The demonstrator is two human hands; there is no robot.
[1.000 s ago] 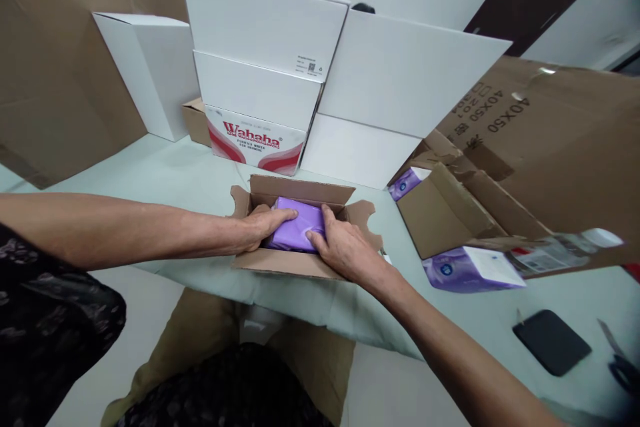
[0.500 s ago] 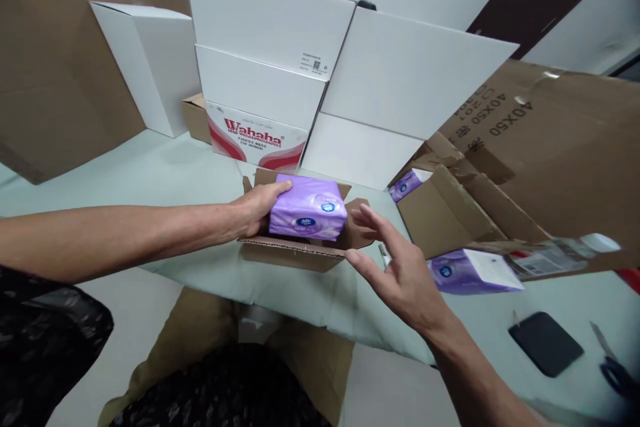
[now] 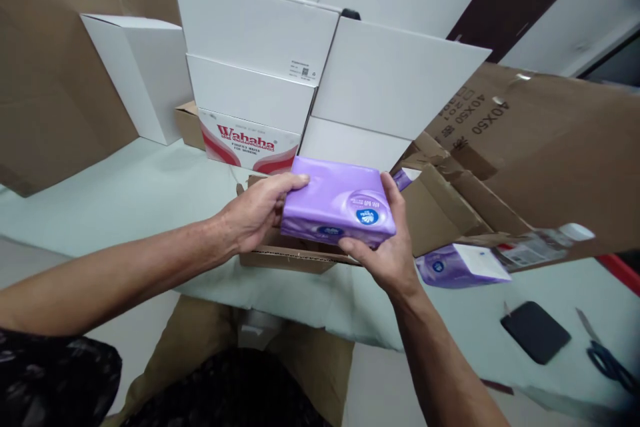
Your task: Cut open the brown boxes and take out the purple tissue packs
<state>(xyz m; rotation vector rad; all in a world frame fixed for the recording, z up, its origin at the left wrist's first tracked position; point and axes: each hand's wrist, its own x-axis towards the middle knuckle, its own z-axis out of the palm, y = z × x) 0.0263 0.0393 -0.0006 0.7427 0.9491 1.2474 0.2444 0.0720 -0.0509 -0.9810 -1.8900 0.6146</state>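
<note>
A purple pack of tissues [image 3: 334,195] with blue round logos is held between both hands above a small open cardboard box [image 3: 293,260]. My left hand [image 3: 263,208] grips its left end, thumb on top. At the right end, my right hand [image 3: 387,247] is closed on the pack, thumb low on the front face and fingers round the far side. The pack hides most of the small box's inside.
Behind stands a white Wahaba-style carton [image 3: 250,140] with raised flaps. To the right are a large cardboard box [image 3: 560,147], another purple tissue pack [image 3: 450,267], a clear plastic bottle [image 3: 543,247], a black pad [image 3: 535,331] and scissors [image 3: 603,353].
The tissue pack has risen out of the small box toward me. My right hand, open and apart before, has taken hold of its right end; my left hand has kept its grip.
</note>
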